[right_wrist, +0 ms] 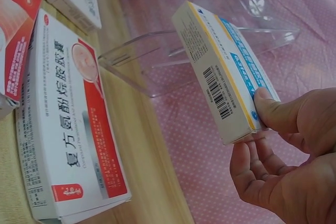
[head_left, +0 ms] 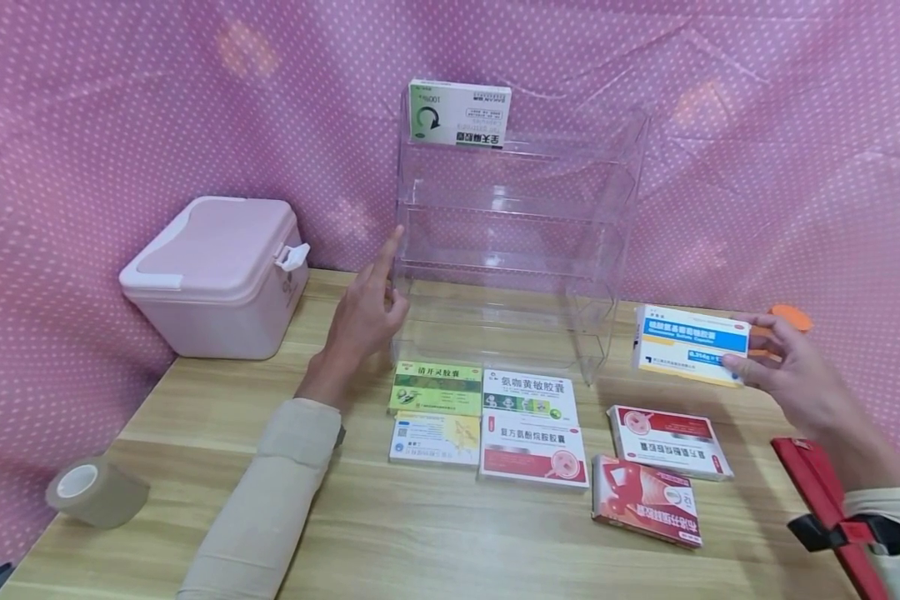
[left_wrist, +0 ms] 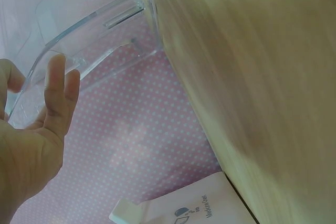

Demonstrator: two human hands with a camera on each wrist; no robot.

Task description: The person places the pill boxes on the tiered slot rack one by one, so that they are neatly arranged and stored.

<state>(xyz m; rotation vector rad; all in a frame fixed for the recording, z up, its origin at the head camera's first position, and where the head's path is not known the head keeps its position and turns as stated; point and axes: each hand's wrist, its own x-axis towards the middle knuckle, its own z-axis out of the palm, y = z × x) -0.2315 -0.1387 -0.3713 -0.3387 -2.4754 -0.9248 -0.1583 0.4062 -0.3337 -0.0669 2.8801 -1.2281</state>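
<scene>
My right hand (head_left: pixel 791 375) pinches a white, blue and yellow medicine box (head_left: pixel 690 346) by one end, thumb on its printed face. In the right wrist view this box (right_wrist: pixel 202 61) is held up, its barcode side showing. With its fingers extended, my left hand (head_left: pixel 363 312) touches the left side of a clear tiered display rack (head_left: pixel 510 218). A green and white medicine box (head_left: pixel 461 117) stands on the rack's top tier, at the left. Before the rack lie a green box (head_left: pixel 435 387), a white-green box (head_left: pixel 528 396), a yellow-white box (head_left: pixel 435 439) and a red-white box (head_left: pixel 534 454).
Below my right hand lie another red-white box (head_left: pixel 671 442) and a red box (head_left: pixel 645 504). A pink lidded case (head_left: pixel 210 292) and a tape roll (head_left: pixel 97 493) stand at left. At right are an orange object (head_left: pixel 791 317) and a red strip-shaped item (head_left: pixel 802 462). A dotted curtain (head_left: pixel 757 183) hangs behind.
</scene>
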